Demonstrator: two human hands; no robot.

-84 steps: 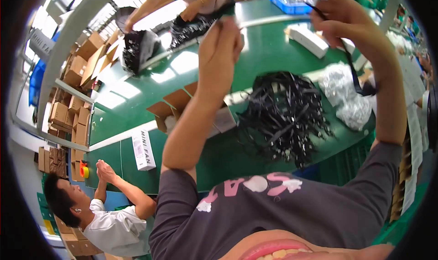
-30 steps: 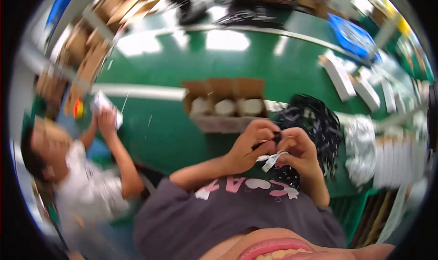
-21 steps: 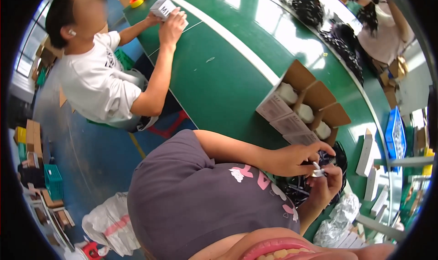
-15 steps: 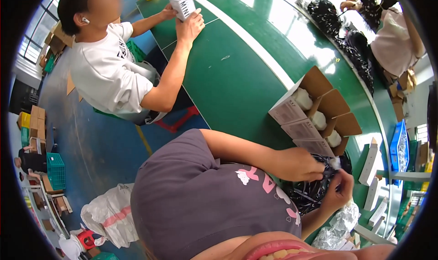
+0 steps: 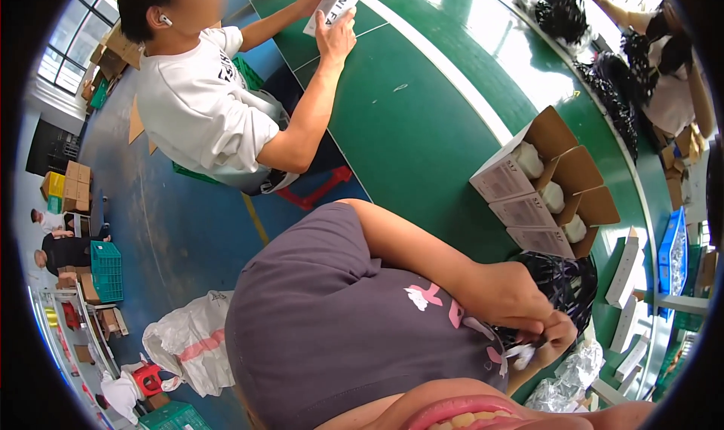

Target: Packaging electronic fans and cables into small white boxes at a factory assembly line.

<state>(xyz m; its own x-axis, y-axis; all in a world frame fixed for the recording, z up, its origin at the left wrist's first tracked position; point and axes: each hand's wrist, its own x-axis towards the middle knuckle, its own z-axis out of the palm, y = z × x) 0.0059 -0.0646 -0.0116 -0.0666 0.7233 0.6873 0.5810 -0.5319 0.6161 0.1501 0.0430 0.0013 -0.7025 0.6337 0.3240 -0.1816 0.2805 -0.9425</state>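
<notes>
My left hand [image 5: 513,296] is closed, its fingertips meeting those of my right hand in front of my chest. What it pinches, if anything, is hidden. Fingers curled, my right hand [image 5: 556,338] grips a thin black cord [image 5: 538,345]. A small white piece [image 5: 520,354] hangs by it, blurred. Right behind both hands lies a heap of shiny black cords [image 5: 566,285] on the green table. Beyond the heap stand open cartons [image 5: 528,204] in a row, with white wrapped items [image 5: 553,197] inside.
At the far left a seated co-worker [image 5: 215,113] holds a white box [image 5: 332,9]. Clear plastic bags [image 5: 566,377] lie beside my right arm. Long white boxes [image 5: 624,268] and a blue tray [image 5: 671,253] stand to the right. Another person [image 5: 671,90] handles black cords across the table [image 5: 422,143].
My hands have come away from the cord heap toward my chest and closed together, with the cord and white piece. The co-worker has turned the white box.
</notes>
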